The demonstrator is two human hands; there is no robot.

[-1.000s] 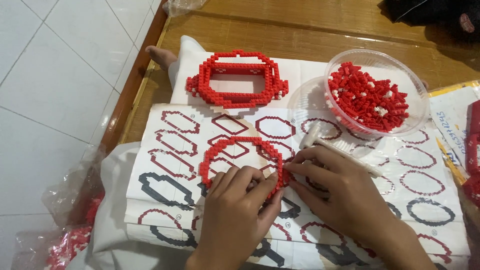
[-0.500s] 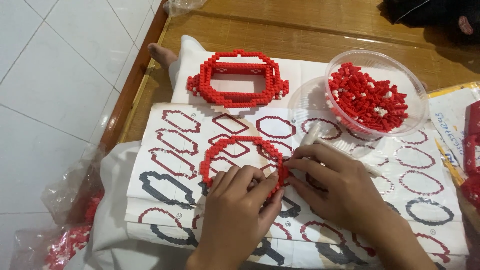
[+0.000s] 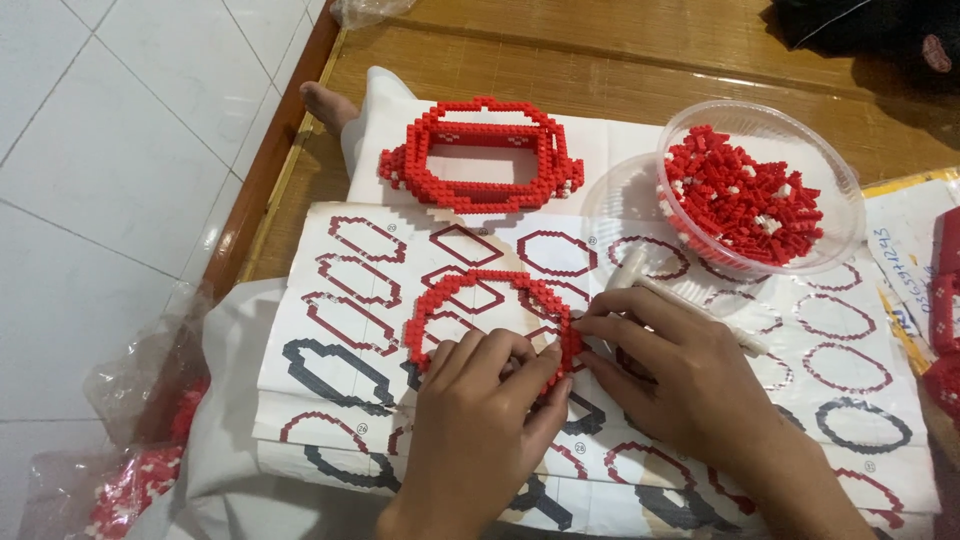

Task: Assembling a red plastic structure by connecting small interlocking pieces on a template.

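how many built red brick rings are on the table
2: a finished red frame at the top of the sheet, and a red ring held by the left hand and right hand. Others may be hidden.

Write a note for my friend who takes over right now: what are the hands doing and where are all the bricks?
Left hand: fingers pinch the lower right of the red brick ring.
Right hand: fingers press the ring's right edge.
The ring lies on the instruction sheet.
Done: a larger red frame sits above it.
Left: the ring looks open at the bottom; loose red bricks wait in the clear bowl.
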